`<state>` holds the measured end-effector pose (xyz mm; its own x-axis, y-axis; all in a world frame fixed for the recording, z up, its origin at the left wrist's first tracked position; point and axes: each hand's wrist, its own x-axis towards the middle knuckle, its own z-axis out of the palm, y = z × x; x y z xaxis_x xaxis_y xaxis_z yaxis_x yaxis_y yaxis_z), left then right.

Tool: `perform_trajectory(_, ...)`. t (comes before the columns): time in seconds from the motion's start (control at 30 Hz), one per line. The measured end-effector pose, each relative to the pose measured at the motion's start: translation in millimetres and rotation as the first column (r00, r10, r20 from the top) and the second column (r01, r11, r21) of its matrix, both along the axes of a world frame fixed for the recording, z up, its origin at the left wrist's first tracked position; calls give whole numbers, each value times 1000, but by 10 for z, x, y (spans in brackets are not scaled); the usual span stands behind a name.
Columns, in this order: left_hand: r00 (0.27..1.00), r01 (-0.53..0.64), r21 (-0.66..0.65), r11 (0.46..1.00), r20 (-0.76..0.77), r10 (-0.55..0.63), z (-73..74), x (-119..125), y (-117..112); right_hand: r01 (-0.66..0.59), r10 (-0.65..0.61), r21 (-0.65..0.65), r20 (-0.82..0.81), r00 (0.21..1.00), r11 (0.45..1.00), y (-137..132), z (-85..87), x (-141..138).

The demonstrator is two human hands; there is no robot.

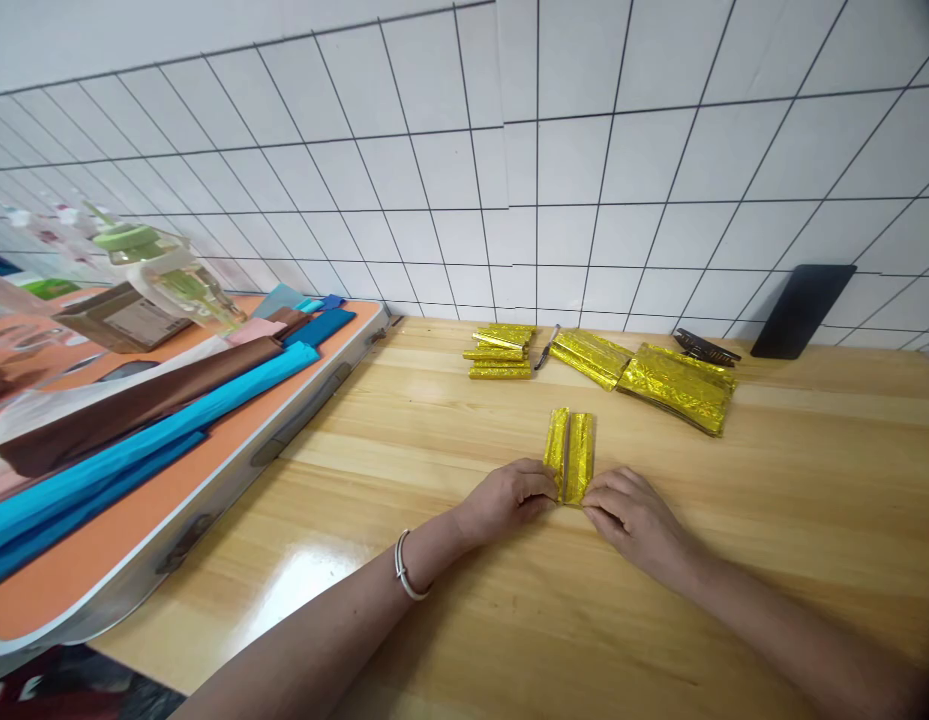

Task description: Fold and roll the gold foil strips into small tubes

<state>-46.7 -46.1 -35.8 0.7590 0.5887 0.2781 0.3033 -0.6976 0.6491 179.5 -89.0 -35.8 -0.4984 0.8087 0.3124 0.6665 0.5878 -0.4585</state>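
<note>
A small gold foil sheet [582, 450] lies on the wooden table, its two long sides folded inward with a narrow gap down the middle. My left hand [513, 495] pinches its near left corner, and a pale bangle circles that wrist. At the near right corner, the fingers of my right hand [635, 515] are closed on the same sheet. Beyond it sits a pile of narrow folded foil strips [501, 355]. To the right of the pile lie flat gold foil sheets [590, 358] and a thicker stack of gold foil [678, 388].
A thin pen-like stick [546, 348] lies beside the strips. Against the tiled wall are a dark claw clip [705, 348] and a leaning black slab [803, 312]. On the left, an orange-topped table [145, 540] holds blue and brown rolls [171, 425], a cardboard box [123, 318] and a green-lidded bottle [160, 262].
</note>
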Motion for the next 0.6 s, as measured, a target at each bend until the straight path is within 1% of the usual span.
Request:
perform_trajectory(0.1,999,-34,-11,999,11,34,-30,6,3,12,-12,-13,-6,1000,1000,6,14,-9)
perform_trajectory(0.23,997,-74,-42,996,34,75,-46,30,-3,23,-24,-64,-10,1000,998,12,69,-44)
perform_trajectory(0.37,990,-129,-55,990,53,132,-53,72,-22,75,-76,-94,-6,997,993,10,103,-85)
perform_trajectory(0.5,979,-196,-41,980,45,197,-40,109,-54,119,-120,-94,-4,993,988,42,48,-98)
perform_trajectory(0.6,960,-281,15,960,-3,281,-27,108,-93,125,-126,-89,-6,992,988,80,-18,-95)
